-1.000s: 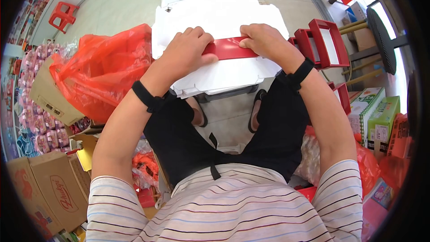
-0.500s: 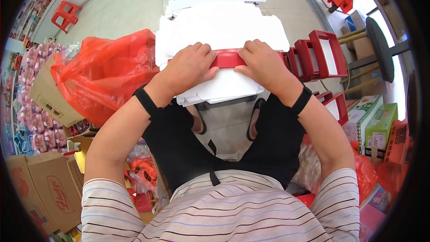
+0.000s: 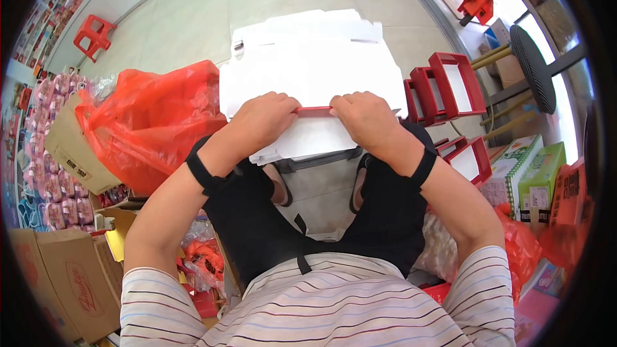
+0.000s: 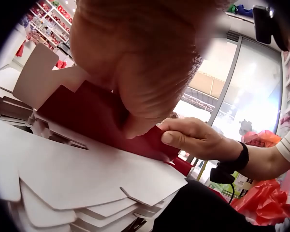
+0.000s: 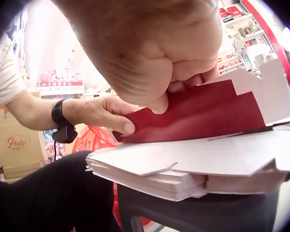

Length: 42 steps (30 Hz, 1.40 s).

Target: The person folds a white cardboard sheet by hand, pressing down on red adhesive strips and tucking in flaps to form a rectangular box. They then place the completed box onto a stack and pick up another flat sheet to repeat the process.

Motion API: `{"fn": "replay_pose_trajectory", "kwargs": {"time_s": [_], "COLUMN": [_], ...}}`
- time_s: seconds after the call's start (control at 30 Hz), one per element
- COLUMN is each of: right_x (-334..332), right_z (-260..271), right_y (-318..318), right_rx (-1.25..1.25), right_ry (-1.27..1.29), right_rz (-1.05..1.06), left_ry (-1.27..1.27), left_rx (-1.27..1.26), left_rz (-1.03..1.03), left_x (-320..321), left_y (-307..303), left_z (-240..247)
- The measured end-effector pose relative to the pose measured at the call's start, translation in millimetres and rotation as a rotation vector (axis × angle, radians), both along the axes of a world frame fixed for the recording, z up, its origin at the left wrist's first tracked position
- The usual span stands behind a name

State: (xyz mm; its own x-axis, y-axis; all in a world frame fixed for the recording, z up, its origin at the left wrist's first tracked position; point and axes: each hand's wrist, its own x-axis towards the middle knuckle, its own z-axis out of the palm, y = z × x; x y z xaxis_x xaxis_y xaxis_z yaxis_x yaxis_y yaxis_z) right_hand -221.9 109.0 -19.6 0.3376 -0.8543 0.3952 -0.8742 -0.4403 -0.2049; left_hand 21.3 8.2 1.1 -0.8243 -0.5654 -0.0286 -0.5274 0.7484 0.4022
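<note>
A stack of flat, notched white cardboard sheets (image 3: 302,71) lies in front of the knees on a dark stool (image 5: 150,205). The near part of the top sheet stands folded up, its outer face a red panel (image 5: 203,113). My left hand (image 3: 265,121) pinches this panel at one end, thumb on the red face and fingers over the top edge. At the other end my right hand (image 3: 371,123) grips it the same way. From the head view, only a thin red strip shows between the hands.
Several red trays with white insides (image 3: 457,87) stand at the right, near a round-topped stool (image 3: 532,67). An orange plastic bag (image 3: 154,128) bulges at the left, beside brown cartons (image 3: 77,276). Green and white boxes (image 3: 540,173) sit at the far right.
The red panel, lying broad and flat to the head view a second ago, has turned up to a thin edge. Both hands have drawn closer to the body with it.
</note>
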Motion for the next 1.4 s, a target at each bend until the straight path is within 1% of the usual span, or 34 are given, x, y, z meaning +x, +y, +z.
{"fn": "replay_pose_trajectory", "kwargs": {"time_s": [0.03,0.07,0.17,0.27,0.37,0.47,0.57,0.6,0.7,0.73,0.87,0.97,1.07,1.23,1.3,1.4], "right_x": [1,0,-1,-1,2,8,29,36,47,45,30,23,31,38,33,18], "right_z": [0,-5,-3,-4,-9,-10,-34,-34,-35,-32,-31,-28,-30,-33,-30,-27], "right_y": [1,-2,-12,-16,-13,-4,11,19,29,32,41,47,46,37,40,55], "right_rx": [0.032,-0.006,0.124,0.042,0.001,-0.115,-0.215,-0.118,-0.084,-0.047,0.028,0.046,0.03,0.006,0.007,0.041], "right_ry": [-0.045,-0.081,-0.055,0.035,0.069,0.105,0.048,0.093,0.001,-0.003,0.032,0.033,0.012,-0.027,-0.011,-0.012], "right_rz": [-0.016,-0.013,-0.117,-0.112,-0.152,-0.118,-0.003,0.002,-0.048,-0.042,-0.072,-0.094,-0.102,-0.055,-0.041,-0.104], "left_ry": [-0.007,-0.066,-0.135,-0.182,-0.084,-0.054,0.043,0.072,0.06,0.007,-0.075,-0.067,-0.055,0.018,0.029,-0.028], "left_rx": [0.059,0.109,0.079,0.121,-0.113,-0.29,-0.407,-0.37,-0.486,-0.4,-0.424,-0.398,-0.401,-0.357,-0.349,-0.364], "left_rz": [0.04,0.102,0.123,0.14,0.161,0.162,-0.014,-0.038,0.003,0.003,0.033,0.068,0.103,0.004,-0.014,0.009], "left_x": [-2,-5,-11,-17,-14,-16,-12,-13,-12,-7,16,31,26,-3,-4,14], "left_y": [1,0,-10,-18,-22,-8,8,19,49,52,53,53,59,60,60,58], "left_z": [4,10,8,12,-4,-7,-30,-36,-41,-39,-33,-33,-35,-39,-38,-31]}}
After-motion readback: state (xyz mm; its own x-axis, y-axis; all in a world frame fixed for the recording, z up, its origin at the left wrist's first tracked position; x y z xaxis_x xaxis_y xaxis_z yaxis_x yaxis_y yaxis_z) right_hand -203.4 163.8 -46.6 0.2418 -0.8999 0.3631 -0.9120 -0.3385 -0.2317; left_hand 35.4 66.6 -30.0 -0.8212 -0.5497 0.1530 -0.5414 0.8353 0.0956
